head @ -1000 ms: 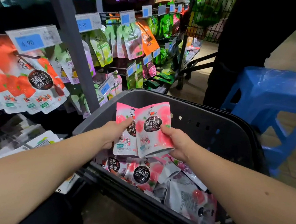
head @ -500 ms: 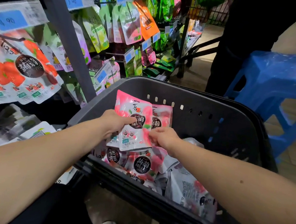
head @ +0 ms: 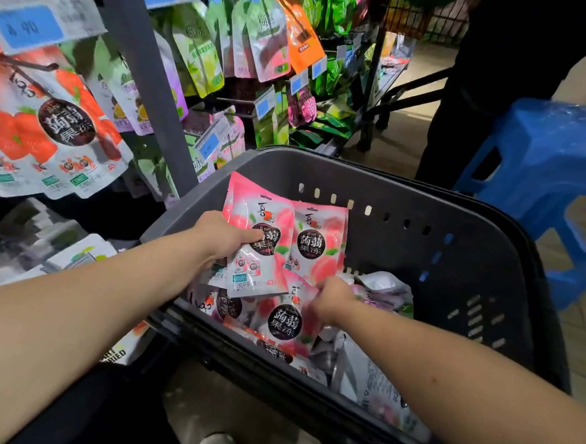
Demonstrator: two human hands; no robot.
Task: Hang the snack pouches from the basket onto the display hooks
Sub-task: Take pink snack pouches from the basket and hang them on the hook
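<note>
My left hand [head: 220, 239] grips a small stack of pink peach jelly pouches [head: 265, 254] upright over the dark grey basket [head: 422, 209]. My right hand [head: 329, 299] reaches down among the pouches, pinching the lower edge of a second pink pouch [head: 317, 244] that stands beside the stack. More pink pouches [head: 284, 320] and pale ones [head: 374, 378] lie loose on the basket floor. Display hooks with strawberry pouches [head: 50, 128] hang at the left under a blue price tag [head: 25, 28].
A grey upright post [head: 146, 75] divides the rack. Green, purple and orange pouches [head: 261, 38] hang further along. A blue plastic stool [head: 545, 161] stands right of the basket, and a person in dark clothes [head: 482, 79] stands behind it. Packets lie on a low shelf [head: 59, 259].
Both hands have dropped lower into the basket. The right hand let go of the front pouch of the stack and reached down to another pouch; the left hand keeps the stack.
</note>
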